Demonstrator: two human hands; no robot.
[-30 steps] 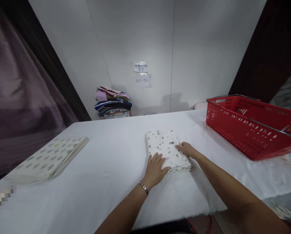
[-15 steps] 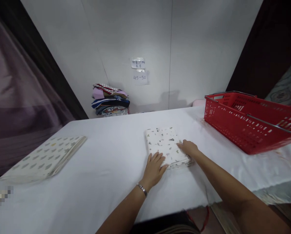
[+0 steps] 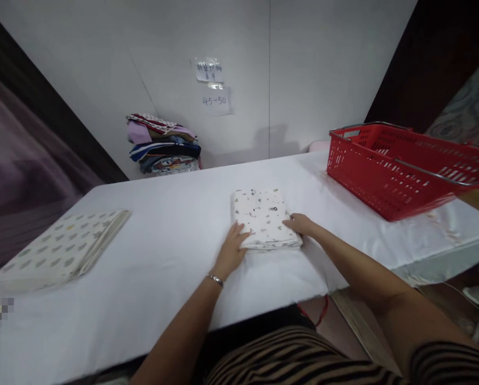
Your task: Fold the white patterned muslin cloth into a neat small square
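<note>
A folded white cloth (image 3: 261, 216) with small grey and brown prints lies flat on the white-covered table in front of me. My left hand (image 3: 230, 248) grips its near left edge, thumb over the top and fingers along the side. At the right edge, my right hand (image 3: 299, 223) is closed on the cloth's side, its fingertips partly hidden. Several layers show along the front fold. Farther left, apart from both hands, lies a larger folded cloth (image 3: 59, 246) with grey cloud shapes.
A red plastic basket (image 3: 384, 187) with metal handles stands at the table's right. Behind the table's far edge is a pile of folded fabrics (image 3: 163, 147) against the wall. Two paper notes (image 3: 216, 100) are taped above. The table's front edge (image 3: 263, 315) runs close to my body.
My left hand has gone from lying flat on the cloth's near left corner to gripping its left edge. My right hand stays at the right edge. The view has shifted.
</note>
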